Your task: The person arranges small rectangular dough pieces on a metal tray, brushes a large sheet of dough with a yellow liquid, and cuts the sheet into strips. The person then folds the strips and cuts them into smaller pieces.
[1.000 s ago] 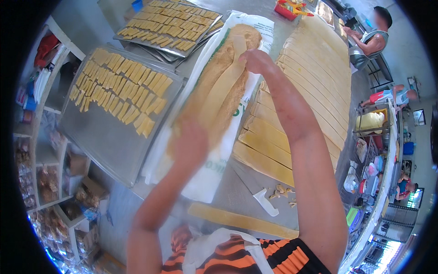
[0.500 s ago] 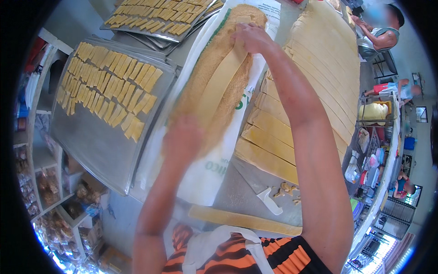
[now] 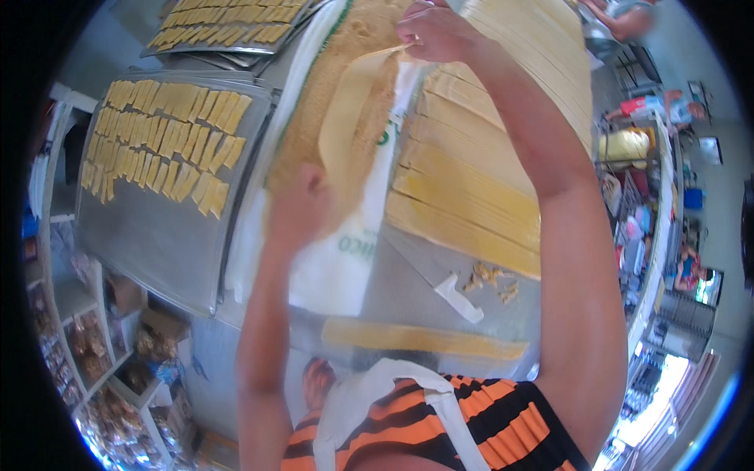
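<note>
Dough strip (image 3: 345, 118) stretched between two hands over a crumb-covered sack (image 3: 338, 267).

Right hand (image 3: 440, 31) pinches the far end at the top of the view, fingers closed on it; left hand (image 3: 302, 208) grips the near end, and the strip sags in a soft arc between them, just above the brown crumbs (image 3: 314, 133). It looks thin, limp and light, likely to stretch or tear if pulled hard, so holding both ends and keeping slack seems the safe way. Beside it to the right lies a cut dough sheet (image 3: 471, 188) in long bands. To the left a tray (image 3: 157, 243) holds rows of small cut pieces (image 3: 157, 153). One more strip (image 3: 424, 339) lies near the person's apron.
</note>
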A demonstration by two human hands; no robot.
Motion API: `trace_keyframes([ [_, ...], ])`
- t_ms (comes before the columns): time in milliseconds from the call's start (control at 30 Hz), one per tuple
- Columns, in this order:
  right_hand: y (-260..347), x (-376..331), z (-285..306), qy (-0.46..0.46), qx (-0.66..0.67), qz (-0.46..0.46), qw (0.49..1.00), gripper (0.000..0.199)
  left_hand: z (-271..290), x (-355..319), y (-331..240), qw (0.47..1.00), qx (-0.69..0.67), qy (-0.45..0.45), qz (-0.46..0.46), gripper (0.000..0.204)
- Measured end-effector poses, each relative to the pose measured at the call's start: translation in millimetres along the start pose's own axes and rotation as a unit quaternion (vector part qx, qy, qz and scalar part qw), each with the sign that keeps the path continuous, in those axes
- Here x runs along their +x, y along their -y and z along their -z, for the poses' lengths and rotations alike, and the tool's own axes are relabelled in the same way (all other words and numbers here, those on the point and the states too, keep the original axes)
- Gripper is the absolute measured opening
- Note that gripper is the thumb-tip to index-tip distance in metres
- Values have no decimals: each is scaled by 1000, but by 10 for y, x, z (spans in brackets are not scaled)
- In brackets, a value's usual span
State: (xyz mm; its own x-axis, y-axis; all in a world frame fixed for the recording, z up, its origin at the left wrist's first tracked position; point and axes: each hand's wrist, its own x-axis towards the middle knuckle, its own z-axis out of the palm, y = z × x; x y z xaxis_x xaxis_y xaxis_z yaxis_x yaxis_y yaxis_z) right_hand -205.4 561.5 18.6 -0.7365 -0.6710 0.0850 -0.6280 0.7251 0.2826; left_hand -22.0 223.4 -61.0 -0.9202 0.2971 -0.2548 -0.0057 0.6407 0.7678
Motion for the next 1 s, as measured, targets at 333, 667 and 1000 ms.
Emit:
trace_keyframes([
  [333, 1462, -2681, 1509, 166, 439, -343, 814, 17, 617, -514, -225, 912, -142, 360, -139, 30],
  [667, 3236, -4797, 1766, 7, 324, -483, 813, 13, -210, -1646, -477, 891, 224, 134, -372, 28],
  [1000, 4850, -5802, 1143, -2, 242, -565, 789, 19, -837, -2781, 80, 841, 390, 93, -364, 34],
])
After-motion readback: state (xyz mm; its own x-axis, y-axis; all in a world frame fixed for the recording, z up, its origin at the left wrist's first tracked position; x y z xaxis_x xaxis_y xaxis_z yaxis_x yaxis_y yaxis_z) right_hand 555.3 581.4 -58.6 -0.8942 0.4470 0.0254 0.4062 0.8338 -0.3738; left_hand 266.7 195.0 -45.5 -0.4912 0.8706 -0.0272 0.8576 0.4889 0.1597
